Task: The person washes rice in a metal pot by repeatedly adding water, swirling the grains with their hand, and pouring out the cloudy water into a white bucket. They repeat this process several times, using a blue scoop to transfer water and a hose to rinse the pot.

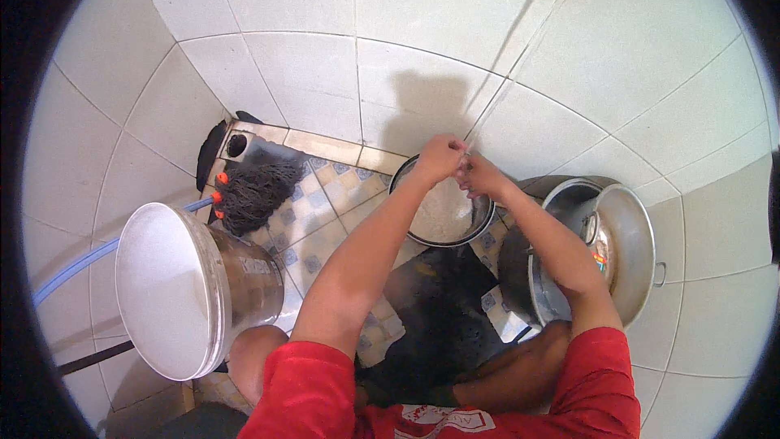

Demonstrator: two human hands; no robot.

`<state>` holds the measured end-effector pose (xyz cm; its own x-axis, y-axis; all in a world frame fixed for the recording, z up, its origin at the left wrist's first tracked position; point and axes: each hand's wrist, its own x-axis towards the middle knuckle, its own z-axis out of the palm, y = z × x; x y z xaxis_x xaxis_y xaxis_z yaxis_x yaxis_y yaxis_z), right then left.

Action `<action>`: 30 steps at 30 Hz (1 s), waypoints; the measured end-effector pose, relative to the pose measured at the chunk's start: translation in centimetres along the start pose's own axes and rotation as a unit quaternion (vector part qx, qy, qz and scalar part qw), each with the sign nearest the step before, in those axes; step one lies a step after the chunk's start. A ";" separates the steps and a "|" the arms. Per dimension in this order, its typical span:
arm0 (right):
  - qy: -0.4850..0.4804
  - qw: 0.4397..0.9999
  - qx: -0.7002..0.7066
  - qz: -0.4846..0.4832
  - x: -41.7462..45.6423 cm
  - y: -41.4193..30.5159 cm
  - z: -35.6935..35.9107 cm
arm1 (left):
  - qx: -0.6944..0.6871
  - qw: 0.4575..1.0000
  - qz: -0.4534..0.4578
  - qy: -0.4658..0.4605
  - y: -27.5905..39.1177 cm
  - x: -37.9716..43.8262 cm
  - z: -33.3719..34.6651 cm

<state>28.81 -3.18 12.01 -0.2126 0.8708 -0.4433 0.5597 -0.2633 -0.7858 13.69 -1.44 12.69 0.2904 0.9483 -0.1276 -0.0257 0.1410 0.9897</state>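
Observation:
Both hands meet over the far part of a round metal pot (487, 227) on the floor. Cloudy, pale liquid (436, 213) fills much of it. A thin stream of water (542, 33) runs from a tap at the top edge down to the hands. My left hand (443, 158) has its fingers bent at the stream. Close against it, my right hand (484, 177) has curled fingers. The fingertips overlap, so whether something small is between them cannot be made out.
To the right stand large metal pots and basins (640, 238), stacked, with a colourful packet (600, 262) inside. A lidded bucket (167, 292) and a string mop (256, 198) are at left, near a drain hole (236, 145). A dark wet mat (439, 311) covers tiles; a tiled wall (292, 79) rises ahead.

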 end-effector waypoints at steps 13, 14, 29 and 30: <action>-0.054 0.949 0.309 -0.024 -1.9 -4.0 1.1 | 0.501 0.848 0.168 -0.040 4.4 -1.1 -4.1; -0.055 0.952 0.299 -0.029 -2.3 -4.1 0.5 | 0.541 0.819 0.191 -0.036 4.2 -1.9 -5.2; -0.043 0.996 0.043 -0.072 -4.0 -5.6 -0.2 | 0.668 0.740 0.066 -0.035 2.0 -6.2 -13.9; -0.041 0.996 0.041 -0.070 -3.4 -4.7 -0.7 | 0.682 0.728 -0.017 -0.062 2.0 -6.0 -14.5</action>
<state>27.47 -4.63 17.49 -0.3504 0.8653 -0.3583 0.4541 -0.1776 -0.8731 -1.95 -2.71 14.45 0.3556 0.9058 -0.2304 0.9332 -0.3307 0.1404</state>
